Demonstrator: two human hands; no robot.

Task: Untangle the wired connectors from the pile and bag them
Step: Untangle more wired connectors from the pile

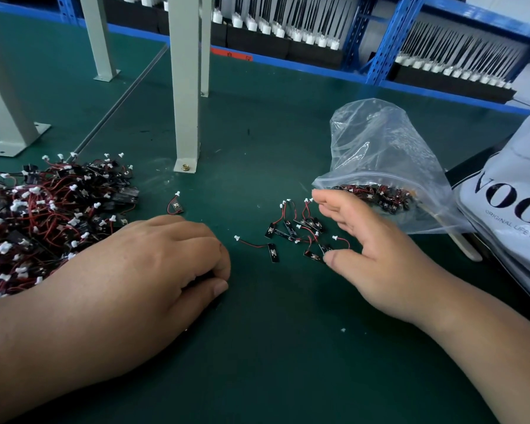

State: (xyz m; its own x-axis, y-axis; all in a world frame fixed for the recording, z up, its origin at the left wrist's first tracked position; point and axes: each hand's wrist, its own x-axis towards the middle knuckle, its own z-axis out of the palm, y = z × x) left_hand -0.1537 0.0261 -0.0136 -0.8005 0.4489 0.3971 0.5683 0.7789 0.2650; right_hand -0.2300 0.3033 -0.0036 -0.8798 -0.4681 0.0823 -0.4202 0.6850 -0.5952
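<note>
A big tangled pile of wired connectors (46,218), with red and black wires, white plugs and small black boards, lies at the left. Several loose connectors (297,232) lie spread at centre right, and a single one (174,206) sits apart near the pile. A clear zip bag (380,166) lies on its side with its mouth toward me and connectors inside. My left hand (166,270) rests on the mat beside the pile, fingers curled under against the thumb; nothing shows in its grip. My right hand (364,243) hovers spread beside the loose connectors, fingertips at the bag's mouth, thumb tip by one board.
The green mat (257,362) covers the bench. A grey post (185,87) stands bolted behind the loose connectors, with more posts at the left. A white printed bag (508,209) lies at the right edge. Blue shelving (392,38) with racked parts runs along the back.
</note>
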